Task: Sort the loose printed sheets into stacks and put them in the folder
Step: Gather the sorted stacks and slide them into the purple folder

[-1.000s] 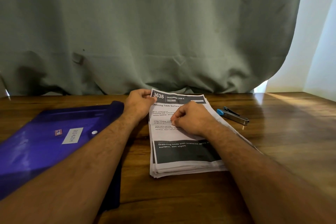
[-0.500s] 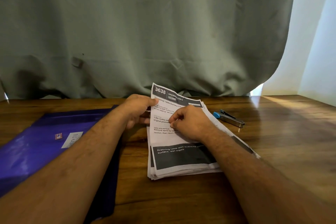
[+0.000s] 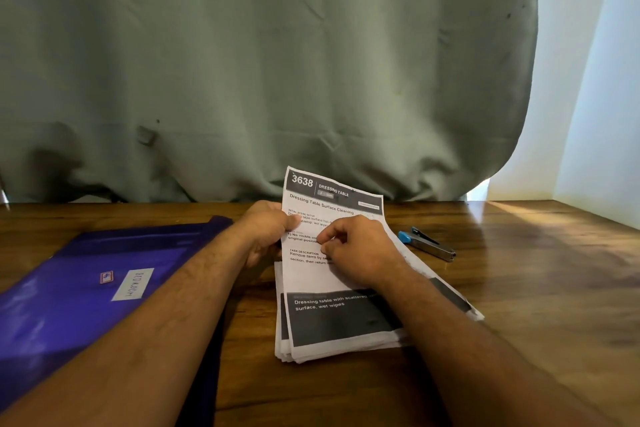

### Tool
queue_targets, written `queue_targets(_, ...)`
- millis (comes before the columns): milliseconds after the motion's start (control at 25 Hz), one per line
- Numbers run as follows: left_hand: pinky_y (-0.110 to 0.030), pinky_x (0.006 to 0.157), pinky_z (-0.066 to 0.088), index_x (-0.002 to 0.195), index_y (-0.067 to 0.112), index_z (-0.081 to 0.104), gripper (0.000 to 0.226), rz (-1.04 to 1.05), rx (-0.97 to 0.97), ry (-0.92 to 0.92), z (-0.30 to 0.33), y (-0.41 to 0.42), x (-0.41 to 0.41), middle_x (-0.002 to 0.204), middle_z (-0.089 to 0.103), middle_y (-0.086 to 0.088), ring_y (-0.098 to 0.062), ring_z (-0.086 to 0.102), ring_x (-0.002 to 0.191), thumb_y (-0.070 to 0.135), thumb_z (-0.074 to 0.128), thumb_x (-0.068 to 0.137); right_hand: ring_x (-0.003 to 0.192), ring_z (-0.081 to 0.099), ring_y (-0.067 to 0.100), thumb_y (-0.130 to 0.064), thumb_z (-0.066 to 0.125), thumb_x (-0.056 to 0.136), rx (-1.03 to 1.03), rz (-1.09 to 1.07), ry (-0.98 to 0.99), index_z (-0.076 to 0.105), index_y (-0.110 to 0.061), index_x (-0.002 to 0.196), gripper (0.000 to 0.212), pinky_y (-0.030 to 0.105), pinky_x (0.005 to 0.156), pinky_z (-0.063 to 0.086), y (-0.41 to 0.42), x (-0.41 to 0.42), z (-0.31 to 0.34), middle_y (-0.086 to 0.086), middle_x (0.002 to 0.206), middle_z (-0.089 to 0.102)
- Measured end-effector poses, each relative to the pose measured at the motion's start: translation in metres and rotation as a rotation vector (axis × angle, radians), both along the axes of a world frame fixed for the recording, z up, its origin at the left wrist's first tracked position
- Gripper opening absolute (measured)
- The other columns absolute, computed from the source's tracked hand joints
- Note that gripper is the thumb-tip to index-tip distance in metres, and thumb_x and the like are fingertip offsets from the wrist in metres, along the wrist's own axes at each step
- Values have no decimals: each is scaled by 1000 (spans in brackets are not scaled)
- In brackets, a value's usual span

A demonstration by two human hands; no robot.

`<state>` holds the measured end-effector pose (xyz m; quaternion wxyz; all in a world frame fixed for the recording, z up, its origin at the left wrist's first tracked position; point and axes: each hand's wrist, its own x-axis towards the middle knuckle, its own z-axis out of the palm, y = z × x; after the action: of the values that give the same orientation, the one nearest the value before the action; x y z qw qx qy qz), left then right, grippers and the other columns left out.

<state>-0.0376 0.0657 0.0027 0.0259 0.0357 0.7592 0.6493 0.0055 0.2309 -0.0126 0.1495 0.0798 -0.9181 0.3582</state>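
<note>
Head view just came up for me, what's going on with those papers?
A person is working through a stack of white printed sheets on the wooden table. The left hand grips the far end of the top sheets, lifted off the pile, while the right hand rests on them. The purple plastic folder lies shut at left, a blue-tipped metal stapler at right.

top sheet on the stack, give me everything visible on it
The top sheet is a white printed page with a dark header band reading "3638 DRESSING TABLE", the title "Dressing Table Surface Cleaning", small text blocks, and a dark band near its bottom. Its far end is lifted and curled up off the stack; its near end lies on the stack. The left hand pinches its left edge, thumb on the printed face. The right hand rests on its middle with curled fingers.
</note>
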Motion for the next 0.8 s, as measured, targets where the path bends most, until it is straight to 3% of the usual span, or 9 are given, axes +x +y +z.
queue_targets(160,-45,83,61,110,10,70,18,20,54,49,3,-2,-4,104,77,-12,-29,75,91,7,54,102,80,59,2,-23,64,90,-30,-48,107,66,-35,81,15,12,60,43,3,2,3,-12,95,65)
queue_targets(320,-38,73,61,108,8,70,18,33,157,69,7,-6,-11,104,77,-11,-26,76,88,4,54,101,80,56,6,-19,64,88,-63,-136,268,72,-29,99,17,22,81,49,14,5,13,-8,91,68)
queue_targets(400,-35,67,61,109,8,70,19,33,210,67,10,-11,-11,101,78,-9,-23,76,84,4,54,101,92,56,12,-18,65,87,-49,-193,315,70,-28,106,23,26,91,47,22,6,17,-4,98,67)
queue_targets(560,-47,86,59,118,7,68,22,25,275,56,15,-20,-10,107,77,-12,-30,74,99,6,52,102,120,42,25,-23,68,85,-41,-403,339,56,-28,130,46,34,102,36,39,5,21,4,130,48)
queue_targets(640,-54,95,55,120,6,67,24,28,282,67,17,-24,-9,109,76,-13,-32,73,102,6,52,102,113,53,19,-22,70,84,-188,-396,293,48,-25,137,58,25,95,44,48,3,22,3,131,51)
queue_targets(720,-54,95,55,122,6,66,24,33,305,69,19,-28,-8,109,76,-14,-33,73,101,5,52,102,83,59,0,-21,71,84,-369,-339,211,46,-22,138,60,5,66,45,51,2,24,-4,108,65)
queue_targets(760,-52,91,57,122,5,66,25,35,317,65,20,-30,-8,109,76,-14,-33,73,101,5,52,102,74,57,-5,-21,72,84,-422,-325,184,48,-21,137,58,4,58,43,51,2,25,-10,94,66)
queue_targets(800,-50,87,58,122,5,66,25,36,325,58,20,-33,-7,109,76,-14,-33,73,100,4,51,102,75,61,-1,-20,72,84,-462,-313,163,51,-20,136,56,9,62,46,51,1,26,-11,89,67)
